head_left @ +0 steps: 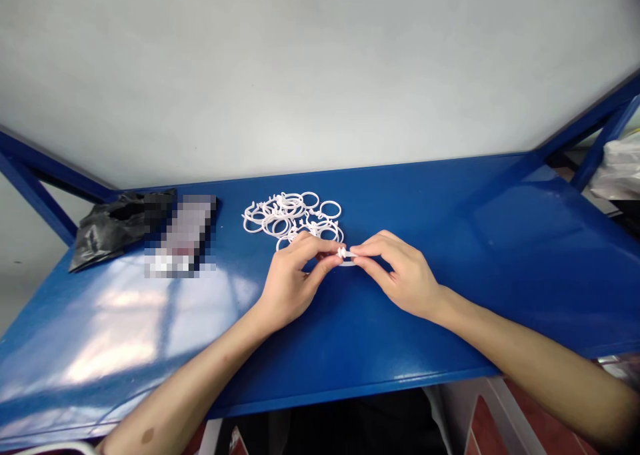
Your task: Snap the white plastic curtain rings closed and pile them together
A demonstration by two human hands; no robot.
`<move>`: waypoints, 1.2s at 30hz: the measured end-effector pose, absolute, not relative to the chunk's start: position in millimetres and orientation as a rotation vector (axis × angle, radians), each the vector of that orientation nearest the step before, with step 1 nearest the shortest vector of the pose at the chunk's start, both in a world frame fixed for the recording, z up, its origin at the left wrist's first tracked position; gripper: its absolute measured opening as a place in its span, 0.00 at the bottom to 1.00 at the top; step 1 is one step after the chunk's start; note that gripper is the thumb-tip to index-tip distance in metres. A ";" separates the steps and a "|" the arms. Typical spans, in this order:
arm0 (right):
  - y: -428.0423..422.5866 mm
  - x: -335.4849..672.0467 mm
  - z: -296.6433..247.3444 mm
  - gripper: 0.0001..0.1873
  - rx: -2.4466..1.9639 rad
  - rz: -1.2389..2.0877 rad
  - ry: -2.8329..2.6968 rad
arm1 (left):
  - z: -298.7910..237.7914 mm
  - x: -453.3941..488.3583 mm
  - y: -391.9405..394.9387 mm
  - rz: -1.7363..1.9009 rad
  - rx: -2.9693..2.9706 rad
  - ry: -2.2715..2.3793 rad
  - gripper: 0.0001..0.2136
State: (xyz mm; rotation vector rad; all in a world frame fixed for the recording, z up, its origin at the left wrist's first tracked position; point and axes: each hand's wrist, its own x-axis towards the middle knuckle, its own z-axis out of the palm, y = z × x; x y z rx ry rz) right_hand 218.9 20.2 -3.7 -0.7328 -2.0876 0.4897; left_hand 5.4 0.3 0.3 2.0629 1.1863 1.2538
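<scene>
Against pale wall [320,68], blue table [480,241].

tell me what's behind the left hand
Beyond the left hand lies a pile of white rings on the blue table. The hand covers parts of the nearest rings, so whatever lies directly behind it cannot be seen.

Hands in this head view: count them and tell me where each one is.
2. The left hand is over the blue table, at the white ring pile's near side; the right hand is beside it, to the right. Both pinch a white piece.
</scene>
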 end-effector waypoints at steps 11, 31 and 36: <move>20.3 223.3 -4.8 0.09 -0.777 0.582 -2.177 | -9.3 10.9 -1.3 1.350 2.383 1.075 0.08; 68.8 263.7 -18.0 0.16 -1.418 -0.352 -2.339 | -14.9 -14.0 20.1 0.836 2.769 1.617 0.07; 70.5 269.2 -12.3 0.17 -1.386 -0.353 -2.225 | -17.0 -13.6 18.1 0.886 2.826 1.623 0.08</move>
